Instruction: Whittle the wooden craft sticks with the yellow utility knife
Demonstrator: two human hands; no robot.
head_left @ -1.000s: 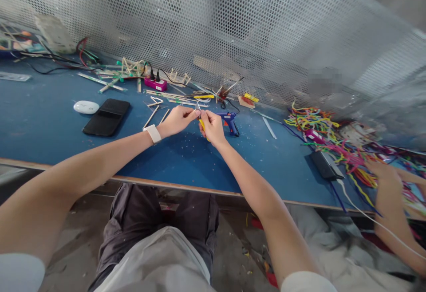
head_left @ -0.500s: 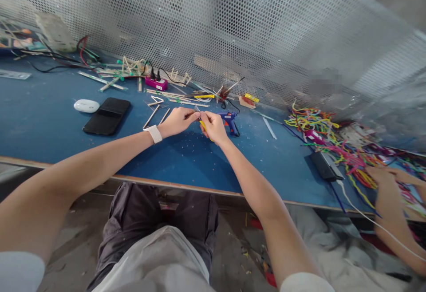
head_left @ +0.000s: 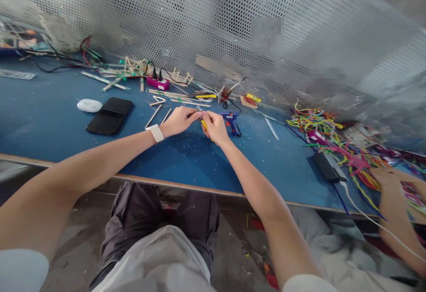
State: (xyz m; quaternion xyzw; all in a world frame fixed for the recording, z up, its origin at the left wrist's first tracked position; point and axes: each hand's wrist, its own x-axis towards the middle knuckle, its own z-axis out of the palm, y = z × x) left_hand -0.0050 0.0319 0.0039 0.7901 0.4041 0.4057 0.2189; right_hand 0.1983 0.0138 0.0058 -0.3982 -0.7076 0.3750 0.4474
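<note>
The closed fingers of the bare right hand (head_left: 214, 128) cover most of the yellow-handled cutting tool (head_left: 204, 125) — its full shape cannot be told. Whatever the bare left hand (head_left: 181, 120) pinches beside the blade is too small to make out. At the far right, the picture's edge cuts off a neighbouring person's forearm (head_left: 396, 207), and the tangled multicoloured pipe cleaners (head_left: 357, 161) blur together there — single strands are hard to separate.
</note>
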